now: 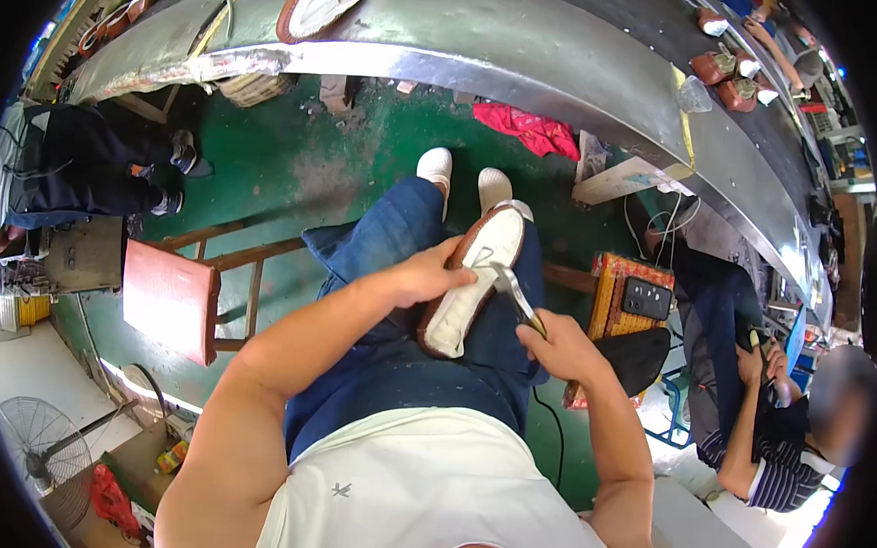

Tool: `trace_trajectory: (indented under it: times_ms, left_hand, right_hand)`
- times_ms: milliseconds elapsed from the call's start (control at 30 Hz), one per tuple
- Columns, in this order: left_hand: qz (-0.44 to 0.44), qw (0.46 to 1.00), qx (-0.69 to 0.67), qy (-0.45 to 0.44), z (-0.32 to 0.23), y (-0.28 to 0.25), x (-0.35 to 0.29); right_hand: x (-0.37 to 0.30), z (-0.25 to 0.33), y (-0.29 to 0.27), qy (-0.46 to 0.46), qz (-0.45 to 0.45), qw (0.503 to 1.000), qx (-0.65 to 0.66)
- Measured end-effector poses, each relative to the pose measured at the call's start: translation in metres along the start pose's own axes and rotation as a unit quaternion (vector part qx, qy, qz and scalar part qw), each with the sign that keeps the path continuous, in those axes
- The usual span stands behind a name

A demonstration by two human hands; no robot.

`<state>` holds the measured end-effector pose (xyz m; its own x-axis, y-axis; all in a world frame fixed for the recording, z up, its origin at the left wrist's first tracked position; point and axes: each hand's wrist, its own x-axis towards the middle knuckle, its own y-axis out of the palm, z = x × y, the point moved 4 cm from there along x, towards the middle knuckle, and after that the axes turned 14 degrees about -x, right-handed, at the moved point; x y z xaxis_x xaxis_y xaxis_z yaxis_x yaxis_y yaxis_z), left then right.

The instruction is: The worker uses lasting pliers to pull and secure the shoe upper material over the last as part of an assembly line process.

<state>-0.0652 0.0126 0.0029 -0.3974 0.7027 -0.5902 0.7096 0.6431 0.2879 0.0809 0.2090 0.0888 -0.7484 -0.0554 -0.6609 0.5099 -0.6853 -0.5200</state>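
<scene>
Across my lap lies a shoe [496,235], its white underside facing up and a brown edge running round it. My left hand [429,277] grips the shoe's left side, with the thumb laid over the white underside. A hammer [521,301] with a curved silvery metal head is in my right hand [558,345], the fingers wrapped round its dark handle. The hammer head is over the middle of the shoe, close to my left thumb; whether it touches is hard to make out. A thin bent piece of metal or cord shows on the underside beside it.
Ahead runs a long metal-edged bench [446,67] carrying another white-bottomed shoe [317,9]. A reddish stool [172,299] stands left, and a woven seat [611,299] with a phone [646,298] right. A co-worker [772,411] sits at right; another person [85,160] stands left.
</scene>
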Motion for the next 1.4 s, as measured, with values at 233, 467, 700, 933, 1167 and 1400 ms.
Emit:
trace_trajectory:
  times_ms: [233,467,700,933,1167,1400]
  left_hand:
    - [0.015,0.997,-0.065,-0.05,0.003,0.007,0.009]
    - [-0.022,0.999,-0.014,0.034,0.016,0.015,-0.001]
    - [0.062,0.995,-0.075,0.026,0.064,0.021,-0.041]
    - [-0.045,0.99,0.08,0.107,0.065,0.032,-0.026]
    - [0.046,0.954,-0.286,0.081,0.012,0.017,-0.049]
    - [0.137,0.851,-0.49,0.127,-0.106,0.026,-0.072]
  right_hand:
    - [-0.007,0.027,0.025,-0.171,-0.102,0.958,-0.208]
    - [-0.008,0.0,0.042,-0.133,-0.047,0.971,-0.191]
    - [-0.005,-0.018,0.032,-0.031,0.116,0.993,-0.001]
    - [0.004,0.008,0.038,-0.107,-0.113,0.983,-0.099]
    - [0.006,-0.04,0.055,-0.025,-0.112,0.987,0.109]
    - [-0.021,-0.019,0.05,-0.094,-0.165,0.957,-0.218]
